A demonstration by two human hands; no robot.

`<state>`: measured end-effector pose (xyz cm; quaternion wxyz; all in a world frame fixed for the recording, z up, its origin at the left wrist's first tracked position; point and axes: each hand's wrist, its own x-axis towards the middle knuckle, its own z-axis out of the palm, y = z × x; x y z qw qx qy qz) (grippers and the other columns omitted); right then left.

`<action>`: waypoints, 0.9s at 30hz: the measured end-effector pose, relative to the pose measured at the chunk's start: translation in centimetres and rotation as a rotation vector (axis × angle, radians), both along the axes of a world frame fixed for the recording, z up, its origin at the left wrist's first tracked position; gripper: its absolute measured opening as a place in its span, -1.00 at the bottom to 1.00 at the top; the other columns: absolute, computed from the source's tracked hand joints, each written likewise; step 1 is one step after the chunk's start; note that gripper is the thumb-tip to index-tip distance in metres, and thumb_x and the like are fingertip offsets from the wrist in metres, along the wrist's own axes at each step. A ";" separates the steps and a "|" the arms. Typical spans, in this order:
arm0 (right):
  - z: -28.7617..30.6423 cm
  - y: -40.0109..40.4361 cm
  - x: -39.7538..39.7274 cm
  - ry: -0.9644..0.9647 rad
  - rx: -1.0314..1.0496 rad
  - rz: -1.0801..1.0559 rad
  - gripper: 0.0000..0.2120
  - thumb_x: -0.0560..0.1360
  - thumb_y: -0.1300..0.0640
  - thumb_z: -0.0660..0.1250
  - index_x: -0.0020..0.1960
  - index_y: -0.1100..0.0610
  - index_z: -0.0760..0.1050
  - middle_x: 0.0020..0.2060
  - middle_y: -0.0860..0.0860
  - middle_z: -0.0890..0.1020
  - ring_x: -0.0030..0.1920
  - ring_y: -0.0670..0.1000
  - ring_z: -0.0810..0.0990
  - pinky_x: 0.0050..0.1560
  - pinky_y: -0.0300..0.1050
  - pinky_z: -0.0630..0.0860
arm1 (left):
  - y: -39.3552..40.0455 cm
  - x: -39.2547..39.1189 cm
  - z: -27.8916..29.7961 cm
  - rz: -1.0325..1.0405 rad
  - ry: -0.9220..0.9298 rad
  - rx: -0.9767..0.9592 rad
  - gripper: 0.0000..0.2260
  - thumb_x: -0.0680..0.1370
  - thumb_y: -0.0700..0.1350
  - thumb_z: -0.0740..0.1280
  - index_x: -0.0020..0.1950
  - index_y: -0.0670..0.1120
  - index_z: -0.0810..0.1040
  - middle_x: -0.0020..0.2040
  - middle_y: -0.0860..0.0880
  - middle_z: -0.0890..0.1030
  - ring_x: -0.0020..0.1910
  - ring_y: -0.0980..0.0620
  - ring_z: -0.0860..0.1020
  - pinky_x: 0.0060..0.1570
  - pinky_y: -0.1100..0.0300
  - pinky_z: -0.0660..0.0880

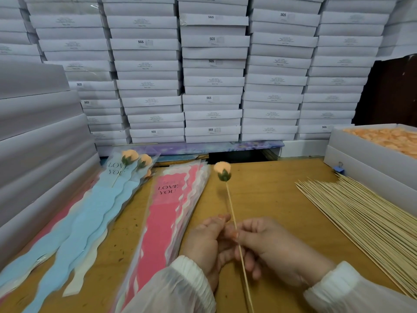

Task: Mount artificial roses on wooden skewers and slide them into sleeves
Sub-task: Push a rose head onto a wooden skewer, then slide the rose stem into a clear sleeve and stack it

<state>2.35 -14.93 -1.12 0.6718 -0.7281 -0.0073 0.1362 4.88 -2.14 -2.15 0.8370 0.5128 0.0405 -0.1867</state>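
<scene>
A peach rose (222, 171) with a green base sits on the tip of a wooden skewer (230, 204) that stands nearly upright over the table. My right hand (268, 247) pinches the skewer's middle. My left hand (209, 240) is right beside it, fingers curled toward the stick; whether they grip it is hidden. A stack of pink "LOVE YOU" sleeves (162, 213) lies to the left of my hands. Farther left, blue sleeves (90, 213) hold finished roses (129, 155).
A heap of loose skewers (361, 218) covers the table's right side. A white box of peach rose heads (388, 138) stands at the right edge. Stacked white boxes (212, 71) wall off the back and left. The wooden table (266, 195) shows between the sleeves and skewers.
</scene>
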 end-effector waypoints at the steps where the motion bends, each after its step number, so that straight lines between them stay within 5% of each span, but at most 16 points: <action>1: -0.2 -0.3 0.3 -0.032 -0.002 -0.063 -0.81 0.58 0.16 0.26 -0.03 0.29 0.54 -0.46 0.06 0.55 -0.57 -0.04 0.44 -0.64 -0.24 0.36 | -0.1 -0.3 -0.1 -0.022 -0.013 0.022 -0.82 0.60 -0.18 0.21 0.12 -0.24 0.50 -0.33 -0.14 0.65 -0.43 -0.05 0.58 -0.37 0.10 0.57; 3: -0.5 -0.9 0.8 -0.076 0.002 -0.166 -0.83 0.59 0.17 0.24 -0.02 0.25 0.55 -0.48 0.05 0.54 -0.57 -0.03 0.41 -0.63 -0.23 0.34 | -0.3 -0.9 -0.2 -0.096 -0.028 0.081 -0.79 0.55 -0.22 0.27 0.17 -0.22 0.47 -0.32 -0.13 0.65 -0.40 -0.06 0.61 -0.32 0.07 0.57; 6: -0.6 -1.5 1.5 -0.102 0.058 -0.289 -0.86 0.59 0.18 0.23 0.04 0.19 0.55 -0.49 0.02 0.53 -0.60 -0.07 0.39 -0.64 -0.26 0.32 | -0.5 -1.7 -0.4 -0.208 -0.033 0.190 -0.69 0.45 -0.24 0.39 0.17 -0.21 0.45 -0.32 -0.12 0.64 -0.47 -0.02 0.59 -0.54 0.19 0.53; 9: -0.6 -1.7 1.9 -0.109 0.084 -0.341 -0.87 0.58 0.17 0.24 0.04 0.16 0.55 -0.49 0.01 0.54 -0.60 -0.08 0.38 -0.64 -0.27 0.32 | -0.7 -2.2 -0.4 -0.307 -0.074 0.263 -0.95 0.51 -0.29 0.34 -0.04 -0.24 0.52 -0.40 -0.10 0.62 -0.55 0.04 0.55 -0.61 0.24 0.49; 16: -0.2 -1.8 1.3 -0.097 0.075 -0.262 -0.82 0.52 0.19 0.33 0.02 0.31 0.56 -0.43 0.02 0.56 -0.52 -0.09 0.47 -0.58 -0.25 0.35 | -0.7 -1.8 0.0 -0.219 -0.058 0.253 -0.92 0.53 -0.28 0.33 -0.17 -0.20 0.51 -0.45 -0.09 0.61 -0.57 0.05 0.54 -0.62 0.28 0.47; 23: -0.7 -1.4 1.3 -0.139 0.032 -0.257 -0.90 0.51 0.21 0.35 0.00 0.14 0.60 -0.43 -0.04 0.59 -0.47 -0.11 0.49 -0.47 -0.24 0.38 | -1.2 -2.1 0.3 -0.155 -0.122 0.342 -0.93 0.50 -0.26 0.37 -0.15 -0.19 0.50 -0.44 -0.08 0.62 -0.55 0.04 0.55 -0.59 0.25 0.50; 27: -0.8 -1.5 1.5 -0.133 0.061 -0.270 -0.89 0.53 0.26 0.30 0.02 0.17 0.59 -0.43 -0.01 0.56 -0.45 -0.09 0.47 -0.45 -0.22 0.38 | -0.9 -2.4 1.6 -0.244 -0.160 0.517 -0.86 0.51 -0.09 0.38 -0.12 -0.17 0.56 -0.34 -0.09 0.63 -0.50 0.04 0.55 -0.53 0.22 0.51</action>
